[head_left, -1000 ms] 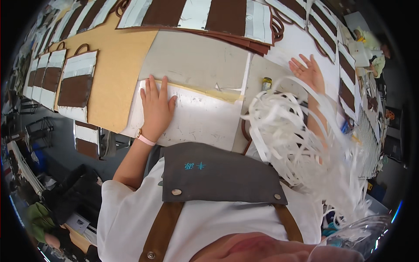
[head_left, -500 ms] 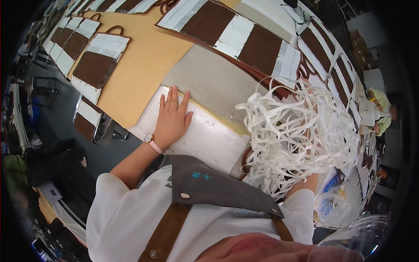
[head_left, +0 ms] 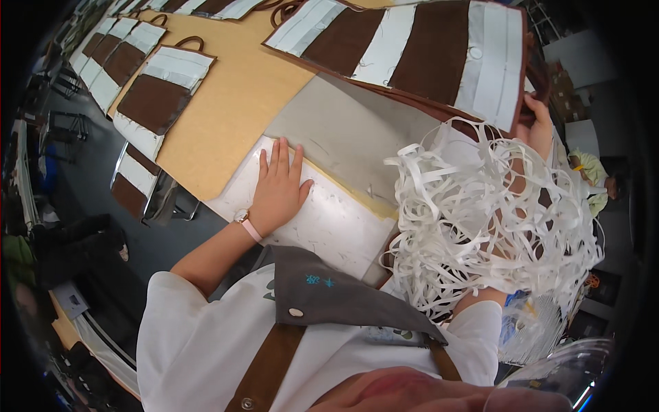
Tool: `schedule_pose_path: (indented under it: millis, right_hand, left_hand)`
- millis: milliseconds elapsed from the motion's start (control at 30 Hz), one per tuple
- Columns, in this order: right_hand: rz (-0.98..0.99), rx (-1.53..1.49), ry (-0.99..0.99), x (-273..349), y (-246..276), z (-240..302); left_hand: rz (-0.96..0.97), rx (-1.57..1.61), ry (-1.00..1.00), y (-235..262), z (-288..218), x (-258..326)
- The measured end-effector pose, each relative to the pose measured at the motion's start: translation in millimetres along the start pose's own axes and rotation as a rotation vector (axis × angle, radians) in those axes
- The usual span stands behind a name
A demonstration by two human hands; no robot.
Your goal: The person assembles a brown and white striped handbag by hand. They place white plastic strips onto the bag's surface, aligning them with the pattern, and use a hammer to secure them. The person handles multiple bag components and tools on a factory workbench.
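My left hand (head_left: 278, 192) lies flat, fingers stretched, on a glossy white board (head_left: 343, 230) at the table's near edge. My right hand (head_left: 537, 130) grips the right end of a brown-and-white striped fabric bag (head_left: 429, 55), whose near corner is raised. Brown handles show at its far left. A big tangle of thin white ribbon (head_left: 491, 220) hangs over my right forearm and hides most of it. Beneath the bag are more brown layers, mostly covered.
A grey sheet (head_left: 336, 123) lies on the tan tabletop (head_left: 226, 89). Similar striped bags (head_left: 154, 103) overlap along the table's left edge, some hanging over it. A clear plastic bag (head_left: 518, 323) lies at right. Another person (head_left: 589, 182) is at the far right.
My right hand has come out from behind the ribbon and now holds the bag's right end, which has lifted and shifted right. The ribbon tangle moved right with my arm. My left hand stays flat.
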State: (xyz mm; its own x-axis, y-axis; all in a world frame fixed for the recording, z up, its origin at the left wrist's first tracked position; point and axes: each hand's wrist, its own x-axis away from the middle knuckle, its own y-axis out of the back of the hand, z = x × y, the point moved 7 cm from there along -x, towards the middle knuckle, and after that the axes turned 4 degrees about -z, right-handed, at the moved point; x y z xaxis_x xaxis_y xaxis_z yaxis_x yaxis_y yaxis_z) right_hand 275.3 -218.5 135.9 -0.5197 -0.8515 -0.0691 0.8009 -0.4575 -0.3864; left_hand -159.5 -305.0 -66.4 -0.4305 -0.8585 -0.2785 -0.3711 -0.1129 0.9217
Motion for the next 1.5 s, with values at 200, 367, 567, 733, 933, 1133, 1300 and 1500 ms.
schedule_pose_path:
  millis: [200,367,567,733,933,1133,1300,1500]
  right_hand:
    - [-0.037,-0.2,0.162,33.2,-58.8,68.3]
    - [0.046,-0.104,0.25,50.5,-73.9,78.1]
    - [0.116,-0.048,0.303,57.2,-99.7,52.9]
    - [0.228,0.017,0.426,69.7,-96.7,74.1]
    - [0.569,-0.235,0.346,93.0,-78.2,83.6]
    - [0.365,-0.38,0.208,25.5,-3.5,34.2]
    - [-0.125,-0.357,-0.184,-22.1,46.6,-125.9]
    - [-0.365,-0.074,-0.564,-4.5,103.3,-222.5]
  left_hand:
    - [0.078,-0.111,-0.04,-9.5,7.3,-24.6]
    - [-0.006,-0.011,-0.141,-28.9,-16.9,-67.9]
    - [0.209,1.969,0.511,-72.9,-32.7,-143.4]
    - [0.093,2.681,0.695,-73.5,-59.8,-205.6]
    - [-0.383,2.766,0.681,-43.8,2.3,-246.8]
    - [-0.55,2.577,0.609,1.4,74.7,-274.2]
    - [-0.526,2.335,0.869,-32.5,137.0,-290.5]
    - [-0.432,1.943,0.957,-108.0,181.3,-287.5]
